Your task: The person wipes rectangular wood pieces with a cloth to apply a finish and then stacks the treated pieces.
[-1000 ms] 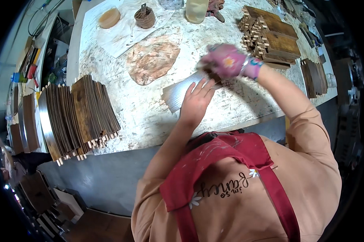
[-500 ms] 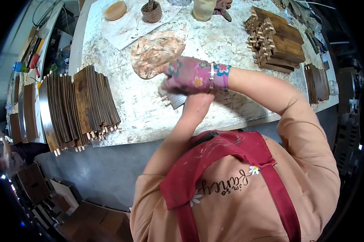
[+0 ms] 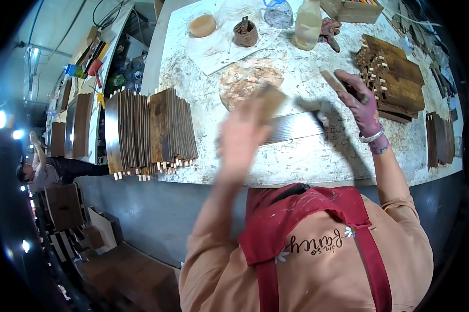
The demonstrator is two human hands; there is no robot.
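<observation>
My left hand [image 3: 240, 132], bare and smeared by motion, is over the left end of a dark, shiny flat board [image 3: 299, 126] on the table. At its fingers is a brown flat piece [image 3: 272, 101], blurred along with the hand; its kind cannot be made out. Raised to the right, my right hand [image 3: 360, 101] wears a stained purple flowered glove. Between its thumb and fingers it pinches a thin, pale flat strip [image 3: 330, 81]. Beyond the board lies a crumpled, brown-stained cloth [image 3: 239, 78].
Stacks of dark wooden slats with pegged ends [image 3: 172, 127] stand left; pegged wooden boards [image 3: 398, 78] are piled right. Toward the back are a brown pot [image 3: 246, 34], a round tan block [image 3: 202, 25], a bottle [image 3: 307, 26] and a stained glove [image 3: 329, 34]. Another person [image 3: 47, 161] is far left.
My hands, earlier together over the board, have moved apart. The right has swung far right, its pale strip now visible. More of the board shows, and the whole view has shifted.
</observation>
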